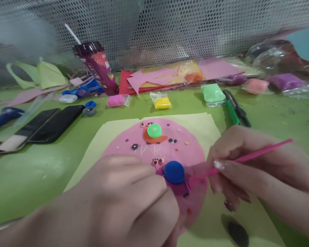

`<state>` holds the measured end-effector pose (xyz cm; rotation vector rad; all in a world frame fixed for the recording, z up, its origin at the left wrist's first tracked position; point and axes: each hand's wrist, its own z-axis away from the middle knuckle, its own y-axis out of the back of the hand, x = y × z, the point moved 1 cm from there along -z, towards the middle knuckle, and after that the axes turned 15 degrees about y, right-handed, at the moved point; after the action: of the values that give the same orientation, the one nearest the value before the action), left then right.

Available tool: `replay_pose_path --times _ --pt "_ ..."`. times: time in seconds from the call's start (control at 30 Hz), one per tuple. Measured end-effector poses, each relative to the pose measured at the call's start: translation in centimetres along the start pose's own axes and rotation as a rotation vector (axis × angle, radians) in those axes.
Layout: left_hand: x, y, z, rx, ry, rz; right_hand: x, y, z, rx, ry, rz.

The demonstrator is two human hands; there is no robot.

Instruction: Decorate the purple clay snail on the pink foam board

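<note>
A thin pink modelling stick (264,151) is pinched in my right hand (249,171). Its tip meets the purple clay snail (181,187) beside the round blue cap (174,172) that forms its shell. My left hand (123,202) is closed and covers the lower left of the pink paper disc (193,147); its fingertips are hidden, so what they hold cannot be seen. Higher on the disc is an orange clay snail (154,138) with a green cap (154,130). Small clay dots and eyes surround both snails. Under the disc lies a pale yellow sheet (92,147).
Bagged clay lines the back: pink (115,100), yellow (162,102), green (213,93) and purple (287,81). A green utility knife (234,111) lies right. A tumbler (99,67) stands before the perforated metal panel (170,31). Phones (58,125) and a dark oval piece (238,233) are also here.
</note>
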<state>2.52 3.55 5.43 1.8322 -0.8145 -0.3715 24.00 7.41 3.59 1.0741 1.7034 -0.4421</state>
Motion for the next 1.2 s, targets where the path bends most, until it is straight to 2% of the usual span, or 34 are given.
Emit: replay_pose_path --times 0.1,0.2,0.37,0.67,0.87,1.2 --pt "0.0 -0.1 0.1 0.034 -0.057 -0.024 0.0 -0.1 -0.2 -0.074 -0.075 -0.06" --pt "0.1 -0.2 0.0 0.027 -0.078 -0.043 0.1 -0.2 -0.5 -0.046 -0.163 -0.106" --pt "0.3 -0.3 -0.1 -0.052 -0.072 -0.055 0.4 -0.2 -0.8 -0.016 -0.249 -0.212" --pt "0.3 -0.5 0.0 -0.097 -0.076 -0.037 0.6 0.0 -0.7 0.006 -0.256 -0.239" --pt "1.0 -0.9 0.5 -0.068 0.024 -0.07 0.6 0.1 -0.8 0.026 -0.264 -0.212" --pt "0.1 -0.6 0.1 -0.139 -0.125 -0.045 0.2 0.0 -0.8 -0.009 -0.222 -0.139"
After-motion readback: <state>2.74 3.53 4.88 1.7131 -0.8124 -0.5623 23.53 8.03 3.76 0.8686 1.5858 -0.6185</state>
